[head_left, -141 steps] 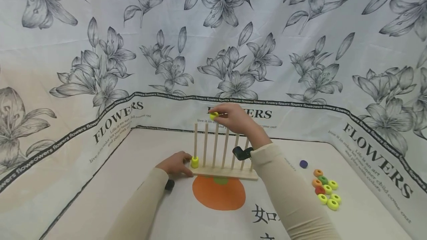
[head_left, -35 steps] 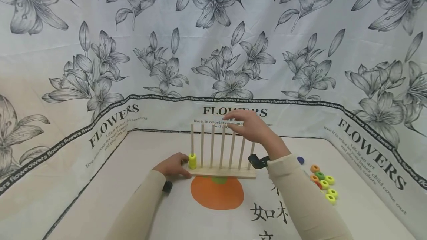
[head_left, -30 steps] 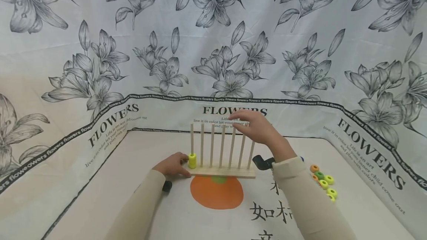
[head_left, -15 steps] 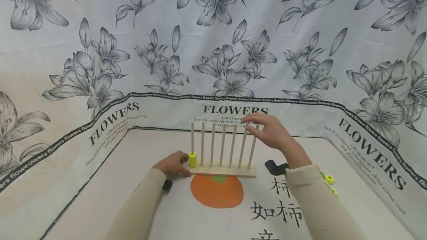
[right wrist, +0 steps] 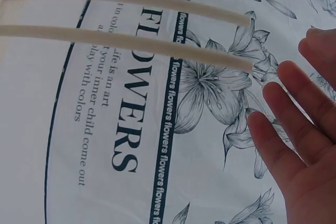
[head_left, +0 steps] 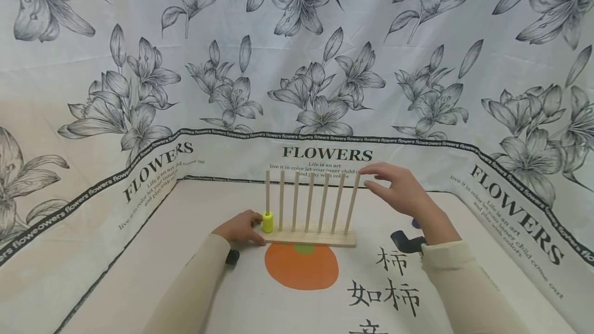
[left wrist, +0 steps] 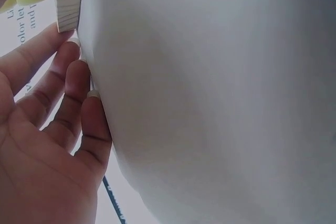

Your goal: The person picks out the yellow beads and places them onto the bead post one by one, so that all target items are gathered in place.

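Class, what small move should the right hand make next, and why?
Probably reach down for the purple piece, partly hidden: the right hand looks empty, the left hand touches the wooden base, and only the leftmost peg carries yellow rings.

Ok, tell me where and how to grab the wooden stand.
I'd pinch the wooden stand by the right end of its base, from the right, thumb in front, fingers behind. That base is a flat, narrow plank; the left hand is at the other end, the empty right hand is on this side, and the slim upright pegs look weaker.
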`<state>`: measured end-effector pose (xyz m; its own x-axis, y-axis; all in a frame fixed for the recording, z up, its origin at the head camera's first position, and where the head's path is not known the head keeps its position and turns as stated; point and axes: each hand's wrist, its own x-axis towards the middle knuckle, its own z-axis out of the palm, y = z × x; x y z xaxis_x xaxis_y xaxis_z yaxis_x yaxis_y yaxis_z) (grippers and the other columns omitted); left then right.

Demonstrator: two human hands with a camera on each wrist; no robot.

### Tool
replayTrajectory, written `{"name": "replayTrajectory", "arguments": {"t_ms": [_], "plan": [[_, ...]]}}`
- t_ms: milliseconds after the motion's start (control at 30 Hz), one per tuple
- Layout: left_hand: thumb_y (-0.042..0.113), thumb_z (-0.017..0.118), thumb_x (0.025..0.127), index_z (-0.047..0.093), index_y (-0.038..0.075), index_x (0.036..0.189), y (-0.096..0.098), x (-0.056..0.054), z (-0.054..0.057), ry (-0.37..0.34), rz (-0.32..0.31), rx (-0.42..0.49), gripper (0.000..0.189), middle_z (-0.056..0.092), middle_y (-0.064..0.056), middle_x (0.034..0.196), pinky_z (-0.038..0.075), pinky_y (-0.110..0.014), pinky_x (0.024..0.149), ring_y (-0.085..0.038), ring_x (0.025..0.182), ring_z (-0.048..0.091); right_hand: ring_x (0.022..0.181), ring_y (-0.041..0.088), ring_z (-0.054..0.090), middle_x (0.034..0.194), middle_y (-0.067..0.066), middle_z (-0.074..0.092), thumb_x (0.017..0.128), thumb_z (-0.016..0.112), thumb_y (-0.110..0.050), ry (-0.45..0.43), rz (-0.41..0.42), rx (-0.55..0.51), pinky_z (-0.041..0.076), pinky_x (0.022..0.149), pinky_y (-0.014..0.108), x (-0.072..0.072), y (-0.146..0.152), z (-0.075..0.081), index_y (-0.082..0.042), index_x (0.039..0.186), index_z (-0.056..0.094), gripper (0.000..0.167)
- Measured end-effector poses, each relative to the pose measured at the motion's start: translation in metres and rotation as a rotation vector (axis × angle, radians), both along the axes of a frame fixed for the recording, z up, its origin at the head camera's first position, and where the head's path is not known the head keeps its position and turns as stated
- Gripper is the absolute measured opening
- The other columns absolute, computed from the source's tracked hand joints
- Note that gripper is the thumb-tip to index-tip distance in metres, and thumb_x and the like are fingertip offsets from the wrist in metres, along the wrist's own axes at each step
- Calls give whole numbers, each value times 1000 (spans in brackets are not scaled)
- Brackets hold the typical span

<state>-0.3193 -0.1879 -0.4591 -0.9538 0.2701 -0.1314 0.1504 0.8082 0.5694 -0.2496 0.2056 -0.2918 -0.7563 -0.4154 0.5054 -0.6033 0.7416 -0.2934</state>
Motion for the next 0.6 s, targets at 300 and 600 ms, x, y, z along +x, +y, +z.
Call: {"name": "replayTrajectory", "arguments": {"t_ms": [300,600], "plan": [[39,86,67,56,12,133,1,0,-1,-6,13,-18,77,56,-5,126,45,-46,104,-22,114,53,120,36,56,130,15,60,95,61,-16,-62,-57,13,51,96,51,6,29,-12,-10,125,63,31],[38,87,67,56,11,133,2,-1,-2,-15,15,6,78,56,-6,129,44,-47,105,-24,116,52,121,42,54,136,16,56,95,60,-22,-215,-180,42,47,98,58,19,60,-24,-13,127,61,33]]}}
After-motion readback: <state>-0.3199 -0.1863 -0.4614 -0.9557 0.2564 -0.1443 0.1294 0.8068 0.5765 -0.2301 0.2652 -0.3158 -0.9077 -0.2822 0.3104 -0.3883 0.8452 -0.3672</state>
